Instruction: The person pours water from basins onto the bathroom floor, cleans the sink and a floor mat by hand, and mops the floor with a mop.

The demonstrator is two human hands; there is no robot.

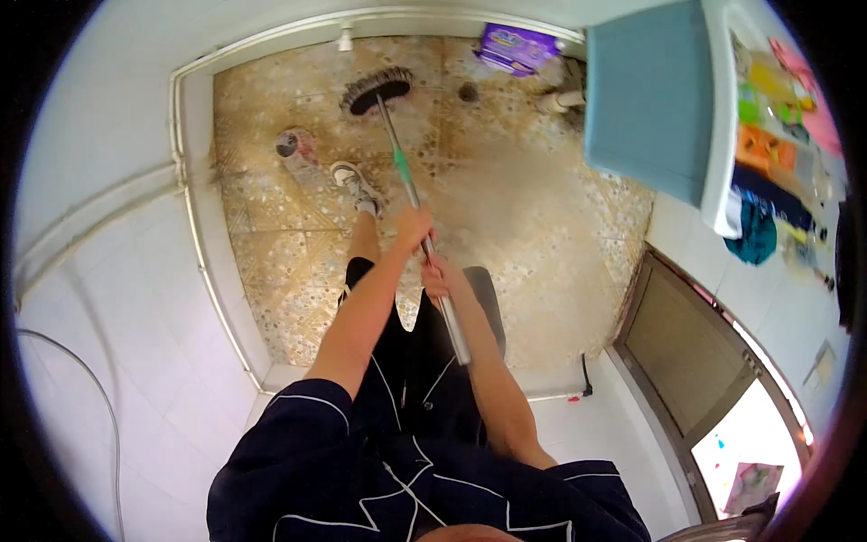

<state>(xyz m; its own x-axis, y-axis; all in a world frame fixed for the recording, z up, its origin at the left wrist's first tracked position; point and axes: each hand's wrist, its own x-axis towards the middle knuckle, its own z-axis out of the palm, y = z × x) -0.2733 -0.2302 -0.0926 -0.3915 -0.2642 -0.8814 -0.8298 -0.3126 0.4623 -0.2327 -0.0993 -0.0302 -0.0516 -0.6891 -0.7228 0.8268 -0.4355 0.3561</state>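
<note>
A long-handled brush with grey bristles rests on the tiled floor near the far wall. Its metal pole has a green joint and runs back towards my body. My left hand is closed round the pole below the green joint. Just below it, my right hand grips the same pole. The arms look crossed or close together, the hand on the picture's left being the upper one. A shoe on my foot stands left of the pole.
A bottle-like object lies left of the shoe. A purple package sits by the far wall, near a floor drain. At the right are a blue-grey cabinet, a cluttered counter and a framed door. Pipes edge the left wall.
</note>
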